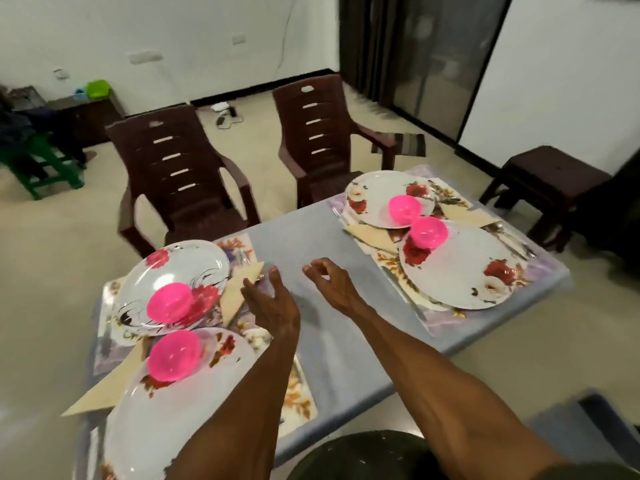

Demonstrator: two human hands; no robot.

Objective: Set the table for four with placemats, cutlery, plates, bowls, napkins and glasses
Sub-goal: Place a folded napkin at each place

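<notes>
Left hand (268, 299): frame centre, fingers relaxed, holding nothing, beside a napkin (239, 292).
Right hand (329, 282): fingers loosely curled, grasping nothing, above the bench (329, 341).

White walls (173, 29), beige floor (52, 244), two brown chairs (180, 168), dark stool (547, 181)

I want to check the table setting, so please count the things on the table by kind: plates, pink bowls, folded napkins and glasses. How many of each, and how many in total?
Plates: 4
Pink bowls: 4
Folded napkins: 4
Glasses: 0 in view
Total: 12
</notes>
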